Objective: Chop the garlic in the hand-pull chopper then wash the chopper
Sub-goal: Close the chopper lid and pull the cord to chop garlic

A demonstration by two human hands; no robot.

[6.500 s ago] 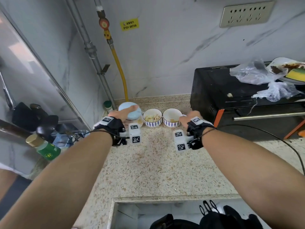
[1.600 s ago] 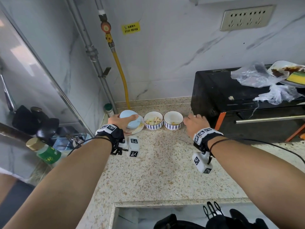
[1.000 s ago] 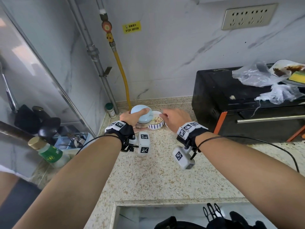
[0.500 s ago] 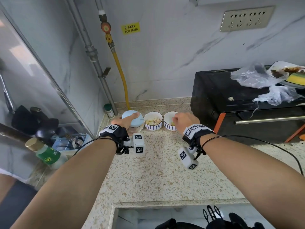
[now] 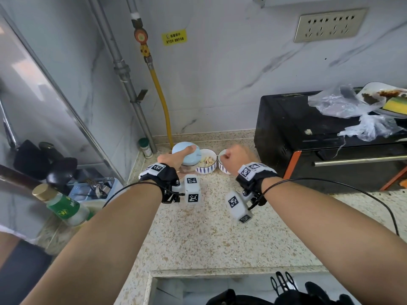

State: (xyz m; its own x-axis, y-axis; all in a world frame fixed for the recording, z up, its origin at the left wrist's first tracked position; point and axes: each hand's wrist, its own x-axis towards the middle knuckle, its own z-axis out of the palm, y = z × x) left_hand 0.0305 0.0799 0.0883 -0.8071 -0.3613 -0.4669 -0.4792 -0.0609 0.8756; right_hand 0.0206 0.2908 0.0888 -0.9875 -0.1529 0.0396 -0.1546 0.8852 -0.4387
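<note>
The hand-pull chopper [image 5: 187, 160] has a pale blue lid and a clear cup. It stands on the speckled counter [image 5: 204, 227] near the back wall. My left hand [image 5: 176, 158] presses down on its lid from the left. My right hand [image 5: 235, 157] is a closed fist just right of the chopper, over the striped bowls, gripping the pull handle, which my fingers hide. A white striped bowl [image 5: 207, 164] beside the chopper holds garlic cloves. A second striped bowl [image 5: 221, 166] is mostly hidden behind my right fist.
A black oven [image 5: 319, 148] stands at the right, with plastic bags [image 5: 343, 104] and a dirty plate [image 5: 387, 97] on top. A small green-capped jar [image 5: 145, 148] is by the gas pipes. A gold-capped bottle [image 5: 60, 205] stands left. The sink [image 5: 198, 289] lies below.
My right hand swung in to the chopper a second ago, then drew back out to the right in a fist. My left hand stayed on the lid.
</note>
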